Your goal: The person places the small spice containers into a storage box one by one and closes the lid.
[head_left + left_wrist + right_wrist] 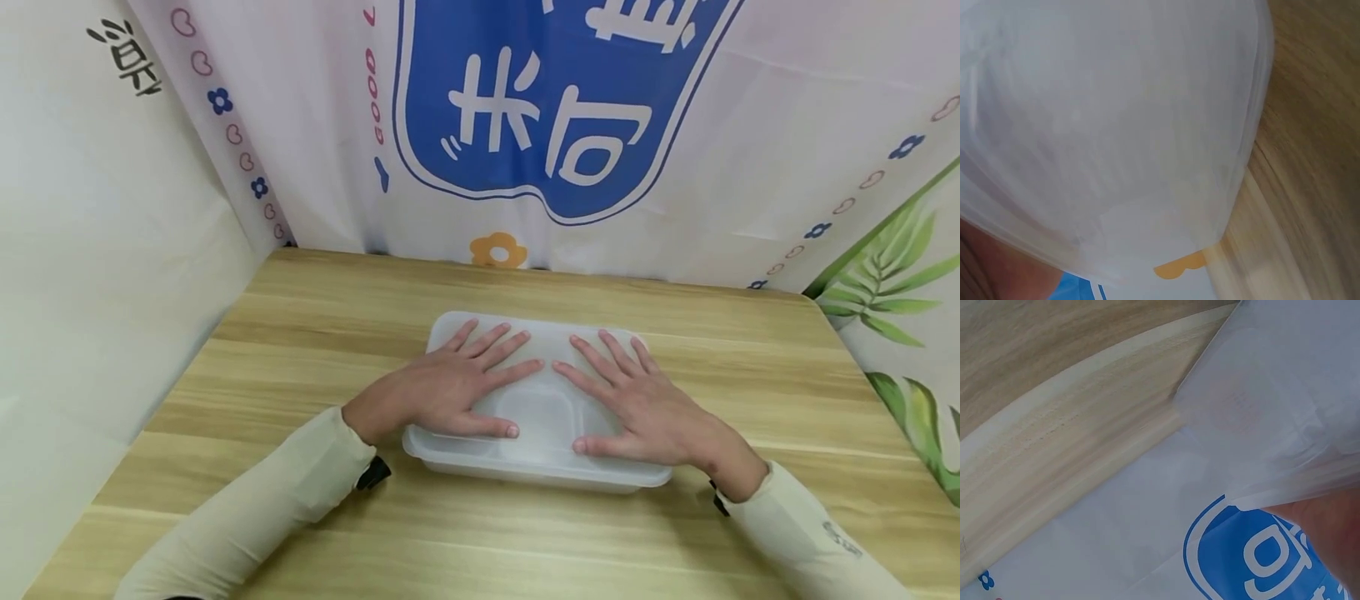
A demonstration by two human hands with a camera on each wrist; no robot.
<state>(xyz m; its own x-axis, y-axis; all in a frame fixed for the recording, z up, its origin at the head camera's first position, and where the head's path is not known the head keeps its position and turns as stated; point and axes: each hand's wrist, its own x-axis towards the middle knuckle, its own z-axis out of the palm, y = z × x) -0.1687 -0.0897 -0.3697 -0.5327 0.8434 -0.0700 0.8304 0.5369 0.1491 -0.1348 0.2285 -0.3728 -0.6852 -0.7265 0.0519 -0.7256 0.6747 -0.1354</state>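
Note:
A translucent white plastic food container with a lid [536, 421] lies flat near the middle of the wooden table. Spread across the left part of its top is my left hand [457, 383], fingers straight and thumb pointing inward. My right hand [637, 404] rests on the right part in the same way, with its fingers splayed. A bare gap separates the two hands. In the left wrist view the container [1122, 125] fills most of the picture, and in the right wrist view its corner [1254, 412] shows at the upper right. What is inside cannot be made out.
The wooden table [315, 333] reaches back to a white curtain [322, 125] with a blue printed panel [517, 100]. White cloth [97, 250] hangs along the left side. Leaf-printed cloth [885, 275] hangs on the right.

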